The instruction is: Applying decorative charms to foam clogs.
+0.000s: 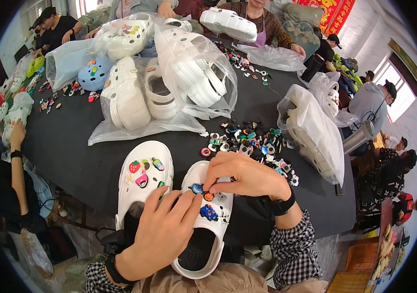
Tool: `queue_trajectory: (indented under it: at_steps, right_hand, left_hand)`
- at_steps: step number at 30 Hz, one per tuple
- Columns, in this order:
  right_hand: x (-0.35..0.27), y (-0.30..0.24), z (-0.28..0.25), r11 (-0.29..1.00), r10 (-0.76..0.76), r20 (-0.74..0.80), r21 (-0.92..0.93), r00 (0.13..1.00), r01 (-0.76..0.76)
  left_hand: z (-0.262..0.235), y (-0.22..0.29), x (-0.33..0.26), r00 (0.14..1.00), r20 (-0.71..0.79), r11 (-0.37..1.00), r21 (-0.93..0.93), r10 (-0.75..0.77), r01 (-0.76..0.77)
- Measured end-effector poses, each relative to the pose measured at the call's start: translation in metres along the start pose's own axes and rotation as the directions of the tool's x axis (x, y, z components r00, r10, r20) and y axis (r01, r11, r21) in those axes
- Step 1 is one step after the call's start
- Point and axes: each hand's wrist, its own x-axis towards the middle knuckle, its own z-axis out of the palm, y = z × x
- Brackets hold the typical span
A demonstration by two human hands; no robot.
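Two white clog shoes lie side by side at the near edge of a black table (86, 156). The left clog (142, 173) carries a strawberry charm and several other small charms. My left hand (167, 229) rests flat over the right clog (208, 219), steadying it. With fingertips pinched, my right hand (245, 176) presses a small orange round charm (209, 196) onto that clog's top, beside a blue charm (197, 188) and another blue charm (208, 212).
A heap of loose small charms (250, 141) lies just beyond my right hand. Clear plastic bags of white clogs (169, 83) fill the table's middle, another bag (311, 132) at right. Other people sit around the table; a person's arm (18, 166) is at left.
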Motion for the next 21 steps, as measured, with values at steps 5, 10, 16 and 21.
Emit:
queue_trajectory:
  at_steps: [5,10,16,21]
  right_hand:
    - [-0.002,0.003,0.0,1.0,-0.028,-0.02,-0.002,0.999,0.028]
    - [0.005,0.003,0.003,1.0,-0.005,-0.015,0.026,1.0,0.005]
    - [-0.001,-0.001,0.005,0.998,0.07,-0.143,0.017,0.987,-0.068]
    - [0.0,0.002,0.002,1.0,0.023,-0.089,-0.018,0.996,-0.025]
  left_hand:
    - [-0.002,0.003,0.001,0.995,0.053,0.991,-0.098,-0.088,0.093]
    - [0.002,0.0,0.0,0.997,0.053,0.998,0.004,-0.062,0.062]
    - [0.007,0.0,0.003,1.0,0.031,0.997,0.082,-0.001,-0.001]
    - [0.009,0.002,0.001,1.0,0.01,0.996,0.088,-0.016,0.016]
